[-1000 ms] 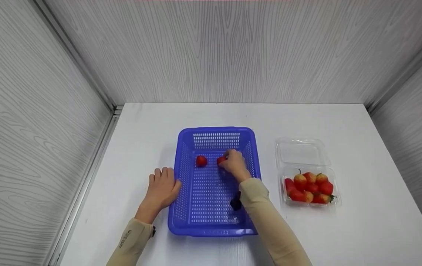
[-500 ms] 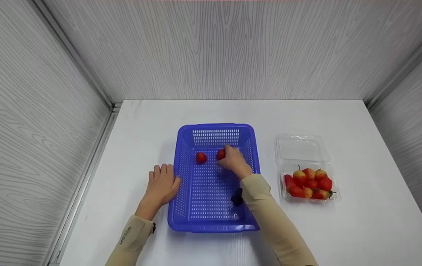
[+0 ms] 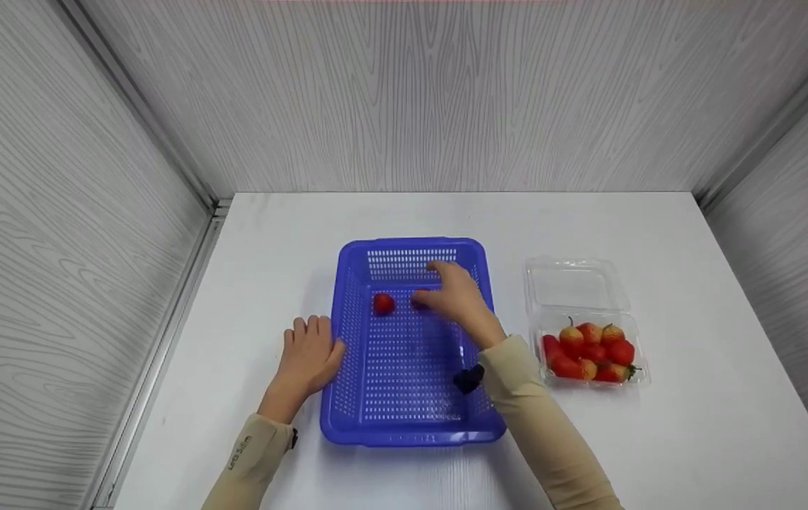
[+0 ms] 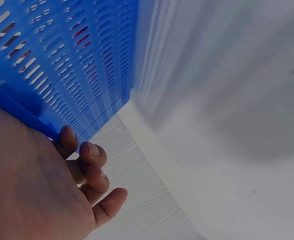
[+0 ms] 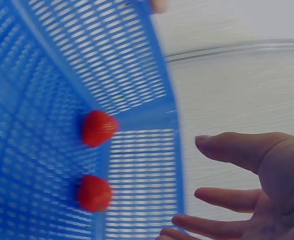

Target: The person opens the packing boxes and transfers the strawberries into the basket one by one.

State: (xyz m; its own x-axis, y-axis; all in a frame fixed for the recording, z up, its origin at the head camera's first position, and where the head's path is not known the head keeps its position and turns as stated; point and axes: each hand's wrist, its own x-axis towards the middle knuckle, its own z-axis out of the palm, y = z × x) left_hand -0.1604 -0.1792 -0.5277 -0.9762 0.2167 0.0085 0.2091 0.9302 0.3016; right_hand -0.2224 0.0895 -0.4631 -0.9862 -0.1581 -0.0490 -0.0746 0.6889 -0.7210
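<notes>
Hands point(image 3: 308, 358) point(image 3: 457, 294) at blue basket point(image 3: 404, 436), two strawberries point(image 5: 99, 128) inside, left sleeve point(image 3: 256, 440) lettered "Lets"

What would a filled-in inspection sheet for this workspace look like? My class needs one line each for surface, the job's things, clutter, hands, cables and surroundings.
Surface: white tabletop, bearing the basket and box.
Job's things: blue basket with two red fruits apart on its floor; to its right, a clear box, lid open, filled with red and yellow fruits.
Clutter: nothing seen.
Hands: left hand holds the basket's left rim; right hand is over the basket, fingers spread, holding nothing.
Cables: nothing seen.
Surroundings: grey wood-grain panels behind and on both sides.
</notes>
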